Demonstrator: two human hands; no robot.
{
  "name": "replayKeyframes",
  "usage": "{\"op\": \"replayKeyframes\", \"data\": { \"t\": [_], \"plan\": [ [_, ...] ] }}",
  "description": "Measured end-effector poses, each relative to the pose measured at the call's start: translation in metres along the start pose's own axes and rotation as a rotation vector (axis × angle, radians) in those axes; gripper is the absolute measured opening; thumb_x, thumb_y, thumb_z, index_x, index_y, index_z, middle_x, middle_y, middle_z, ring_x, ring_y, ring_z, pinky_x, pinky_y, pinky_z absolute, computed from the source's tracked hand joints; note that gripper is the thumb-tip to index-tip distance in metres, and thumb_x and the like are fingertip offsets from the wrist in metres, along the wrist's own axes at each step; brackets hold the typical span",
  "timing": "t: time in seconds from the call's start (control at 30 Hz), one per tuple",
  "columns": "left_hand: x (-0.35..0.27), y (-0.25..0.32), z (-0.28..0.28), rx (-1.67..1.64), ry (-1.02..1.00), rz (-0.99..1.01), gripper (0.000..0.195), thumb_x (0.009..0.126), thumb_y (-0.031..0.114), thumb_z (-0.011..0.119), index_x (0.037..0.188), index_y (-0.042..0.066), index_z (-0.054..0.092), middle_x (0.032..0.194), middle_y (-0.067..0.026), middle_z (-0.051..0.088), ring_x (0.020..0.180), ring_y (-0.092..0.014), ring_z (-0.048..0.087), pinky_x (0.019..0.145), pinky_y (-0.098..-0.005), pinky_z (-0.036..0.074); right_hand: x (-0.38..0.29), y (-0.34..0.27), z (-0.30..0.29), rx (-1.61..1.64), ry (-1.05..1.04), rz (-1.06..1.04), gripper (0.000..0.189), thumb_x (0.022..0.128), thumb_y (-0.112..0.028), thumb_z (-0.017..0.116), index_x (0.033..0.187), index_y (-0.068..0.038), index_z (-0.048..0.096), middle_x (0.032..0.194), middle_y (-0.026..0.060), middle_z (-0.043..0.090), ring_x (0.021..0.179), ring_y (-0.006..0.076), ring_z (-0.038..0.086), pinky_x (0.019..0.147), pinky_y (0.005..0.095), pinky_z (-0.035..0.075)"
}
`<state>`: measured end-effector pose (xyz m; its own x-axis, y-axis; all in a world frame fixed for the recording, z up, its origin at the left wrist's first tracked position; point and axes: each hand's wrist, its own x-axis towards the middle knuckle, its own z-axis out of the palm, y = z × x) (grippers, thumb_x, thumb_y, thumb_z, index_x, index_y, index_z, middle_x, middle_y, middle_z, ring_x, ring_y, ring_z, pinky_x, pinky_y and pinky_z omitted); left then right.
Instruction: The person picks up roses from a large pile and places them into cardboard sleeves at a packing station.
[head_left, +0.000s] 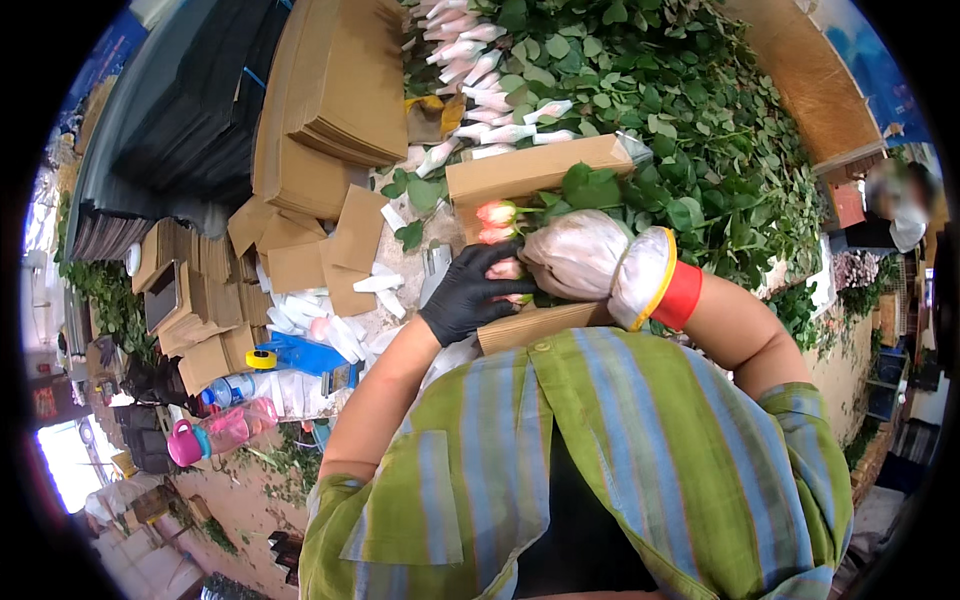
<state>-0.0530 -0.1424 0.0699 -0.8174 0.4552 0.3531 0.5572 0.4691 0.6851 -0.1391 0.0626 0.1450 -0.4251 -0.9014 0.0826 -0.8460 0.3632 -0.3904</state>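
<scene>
My left hand (474, 291), in a black glove, lies over the pink rose heads (504, 268), its fingers spread across them. Beside it my right hand (574, 251), in a bulky whitish glove with a yellow rim and red band, reaches to the rose stems; its fingers are mostly hidden. Orange-pink roses (496, 214) show above the black glove. Corrugated cardboard (525, 169) runs behind the flowers, and another cardboard strip (544, 324) lies nearer my body. A grey metal piece (435, 266) is partly covered by the left hand.
Leafy stems (675, 105) heap up at the right, beside roses in white sleeves (487, 97). Cardboard stacks (345, 82) stand at the left. Nearer are a blue tape dispenser (304, 354), loose white sleeves (379, 283) and a pink bottle (232, 429). A person (896, 202) is at the far right.
</scene>
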Motion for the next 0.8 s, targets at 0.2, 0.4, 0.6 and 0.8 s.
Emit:
{"op": "replayKeyframes", "data": {
  "t": [0.2,0.4,0.6,0.8],
  "plan": [
    [-0.004,0.002,0.003,-0.003,-0.006,-0.051,0.049,0.067,0.02,0.075,0.115,0.018,0.065,0.113,-0.0047,0.061,0.099,-0.03,0.053,0.091,-0.0409,0.042,-0.011,-0.017,-0.038,0.051,-0.11,0.118,0.01,0.077,-0.019,0.061,0.082,-0.01,0.064,0.07,0.0161,0.061,0.068,0.0342,0.062,0.06,0.0443,0.05],
    [-0.006,-0.006,0.013,0.037,0.06,-0.045,0.057,0.063,0.025,0.078,0.118,0.018,0.064,0.101,-0.0071,0.062,0.1,-0.028,0.055,0.09,-0.0403,0.042,0.005,-0.006,-0.017,-0.305,0.05,0.132,0.01,0.079,-0.016,0.06,0.084,-0.009,0.064,0.062,0.013,0.059,0.059,0.03,0.062,0.051,0.0402,0.048],
    [-0.007,0.008,0.005,0.34,0.136,-0.005,0.051,0.061,0.023,0.079,0.111,0.025,0.067,0.126,-0.0085,0.048,0.114,-0.03,0.047,0.093,-0.0426,0.04,-0.004,-0.011,-0.02,-0.134,-0.049,0.121,0.009,0.076,-0.019,0.062,0.08,-0.01,0.061,0.068,0.0121,0.062,0.061,0.0331,0.063,0.052,0.0445,0.048],
    [-0.007,-0.001,0.009,0.096,0.101,-0.011,0.053,0.06,0.018,0.078,0.112,0.017,0.066,0.119,-0.0114,0.056,0.103,-0.031,0.056,0.088,-0.0414,0.046,-0.006,-0.019,-0.031,-0.15,0.171,0.168,0.011,0.078,-0.02,0.062,0.079,-0.009,0.06,0.062,0.0126,0.059,0.059,0.0332,0.061,0.051,0.0439,0.047]
  ]
}}
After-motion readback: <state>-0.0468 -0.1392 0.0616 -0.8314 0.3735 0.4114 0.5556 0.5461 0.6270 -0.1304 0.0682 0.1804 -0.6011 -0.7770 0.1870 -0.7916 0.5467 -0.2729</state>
